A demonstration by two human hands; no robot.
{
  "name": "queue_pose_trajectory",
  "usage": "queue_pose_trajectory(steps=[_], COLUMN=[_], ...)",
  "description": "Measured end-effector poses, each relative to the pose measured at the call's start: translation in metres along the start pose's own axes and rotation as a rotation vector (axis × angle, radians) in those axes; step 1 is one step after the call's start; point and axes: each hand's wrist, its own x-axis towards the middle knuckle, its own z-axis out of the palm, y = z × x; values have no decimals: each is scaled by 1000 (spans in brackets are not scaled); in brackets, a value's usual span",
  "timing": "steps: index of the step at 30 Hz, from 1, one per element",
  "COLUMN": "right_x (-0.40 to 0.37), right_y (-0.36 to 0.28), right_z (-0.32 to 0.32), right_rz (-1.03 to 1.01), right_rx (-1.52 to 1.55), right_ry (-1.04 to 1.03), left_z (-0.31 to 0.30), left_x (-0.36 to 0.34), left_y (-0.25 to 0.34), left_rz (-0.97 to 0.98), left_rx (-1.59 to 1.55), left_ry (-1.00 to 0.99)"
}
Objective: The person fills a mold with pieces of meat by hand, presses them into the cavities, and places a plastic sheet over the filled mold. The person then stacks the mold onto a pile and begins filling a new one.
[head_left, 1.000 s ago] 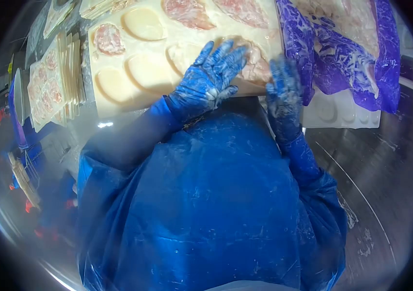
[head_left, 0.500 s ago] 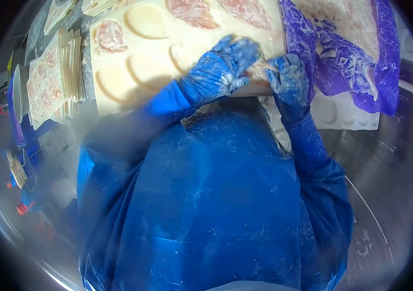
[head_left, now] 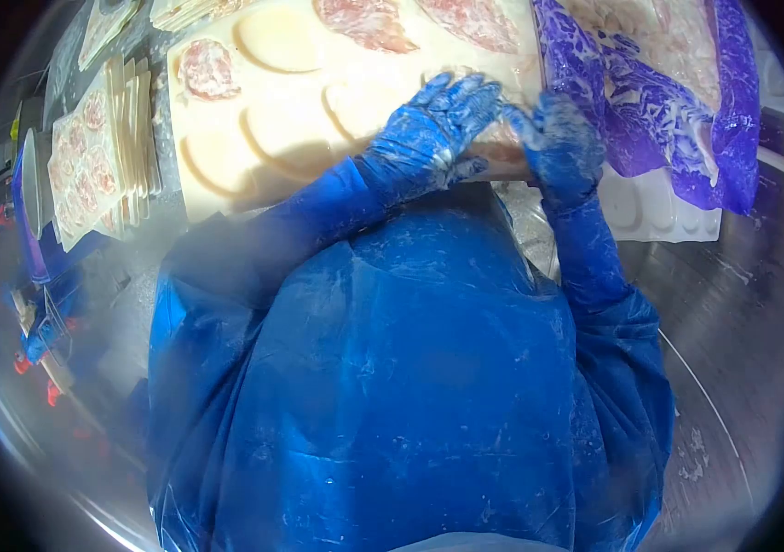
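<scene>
A cream tray (head_left: pixel 259 179) with rounded hollows lies at the top of the view, some hollows holding flat pale-pink meat pieces such as the one at upper left (head_left: pixel 208 69). My left hand (head_left: pixel 433 129), in a smeared blue glove, is over the tray with its fingers stretched out and nothing visible in them. Between my hands, near the tray's front right edge, part of another meat piece (head_left: pixel 500 150) shows; the left hand covers some of it. My right hand (head_left: pixel 562 152), gloved too, is just right of that meat, and motion smears its fingers.
Right of the tray, a purple plastic sheet (head_left: pixel 737 138) holds pale raw meat (head_left: pixel 677 46). A white moulded tray (head_left: pixel 668 210) sticks out under it. On the left stand stacked thin trays (head_left: pixel 93 156) bearing meat. My blue apron (head_left: pixel 392 386) fills the foreground.
My right hand has drawn back slightly to the right, away from the meat piece. The left hand has shifted a little and its fingers are more stretched out.
</scene>
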Motion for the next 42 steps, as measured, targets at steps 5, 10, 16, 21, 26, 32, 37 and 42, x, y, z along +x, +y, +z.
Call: queue_pose_trajectory(steps=[5,10,16,21,26,32,37,42], right_x=[-7,-31,-26,-22,49,206,205,198], right_y=[17,-29,-12,-18,20,108,96,129], right_z=[12,21,16,13,-71,-24,-15,-40], right_rz=[-211,-434,-410,-502,-371,-261,-379,-158], right_rx=[252,53,53,-235,188,164,88,446], right_ry=[251,124,80,-150,9,39,-170,-99], left_z=[-26,-15,-29,-23,-22,-25,-17,-22], left_x=[-11,-20,-34,-15,4,15,5,-20], left_y=[-12,-17,-15,-13,6,8,-5,-14], left_rz=[-27,-103,-232,-35,-119,-151,-89,-206], left_rx=[49,73,119,30,6,-87,-114,-347], left_ry=[10,25,101,-60,-92,-143,-86,200])
